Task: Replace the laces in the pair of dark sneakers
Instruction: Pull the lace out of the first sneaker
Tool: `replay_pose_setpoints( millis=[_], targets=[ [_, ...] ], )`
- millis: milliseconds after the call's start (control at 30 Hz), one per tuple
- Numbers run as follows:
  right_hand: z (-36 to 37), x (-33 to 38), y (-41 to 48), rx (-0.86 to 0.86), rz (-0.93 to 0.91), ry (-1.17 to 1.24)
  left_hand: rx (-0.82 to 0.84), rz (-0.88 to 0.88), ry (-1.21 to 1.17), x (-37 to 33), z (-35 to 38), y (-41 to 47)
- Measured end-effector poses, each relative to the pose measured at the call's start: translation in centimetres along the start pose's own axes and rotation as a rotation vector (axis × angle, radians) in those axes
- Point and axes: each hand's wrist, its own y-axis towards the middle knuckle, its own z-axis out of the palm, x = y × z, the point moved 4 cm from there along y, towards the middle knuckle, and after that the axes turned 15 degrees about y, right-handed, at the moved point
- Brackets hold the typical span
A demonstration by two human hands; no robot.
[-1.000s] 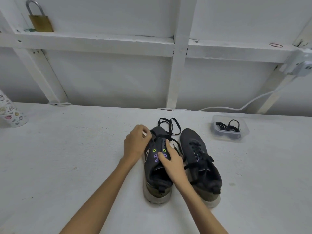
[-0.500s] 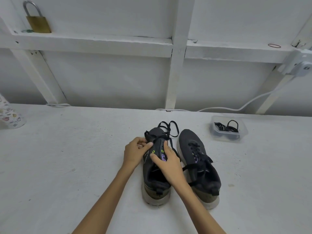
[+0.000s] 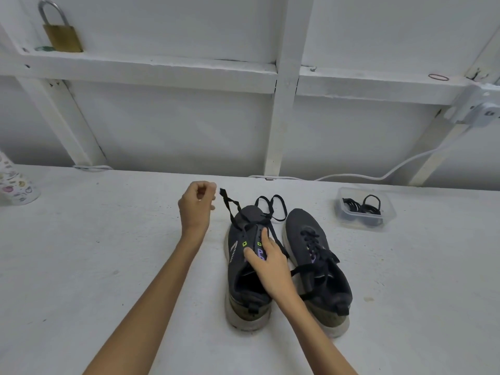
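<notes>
Two dark sneakers stand side by side, toes pointing away from me. The left sneaker (image 3: 240,266) is mostly unlaced; its black lace (image 3: 270,209) runs through the front eyelets and loops on the table beyond the toe. One lace end rises in the air beside my left hand (image 3: 197,205), which hovers left of the toe with curled fingers; a small gap shows between fingertips and lace. My right hand (image 3: 270,263) rests on the left sneaker's tongue, fingers fairly straight over the eyelets. The right sneaker (image 3: 316,263) still carries its black lace.
A clear plastic tub (image 3: 364,209) with coiled black laces sits at the back right. A white cable (image 3: 378,174) runs along the wall to a device (image 3: 484,112). A patterned cup (image 3: 16,185) stands far left, and a brass padlock (image 3: 61,33) sits on the ledge.
My left hand has moved up and away from the left sneaker's toe, drawing a lace end out to the left. My right hand stayed on the tongue.
</notes>
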Motion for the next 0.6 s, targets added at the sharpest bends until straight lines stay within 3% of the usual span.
replay_pose_setpoints(
  millis=[133,233,433,600],
  targets=[
    [0.1,-0.1,0.1,0.002,-0.001,-0.005,0.233,-0.162,0.071,3.7,2.2,-3.0],
    [0.3,-0.1,0.1,0.0,0.003,-0.009,0.341,-0.171,0.154,5.5,4.0,-5.2],
    [0.1,-0.2,0.1,-0.009,0.008,0.016,0.259,0.06,0.343,3.6,4.1,-3.5],
    [0.0,-0.4,0.2,-0.003,0.023,-0.007,-0.096,0.05,0.048,-1.4,-0.1,0.6]
  ],
)
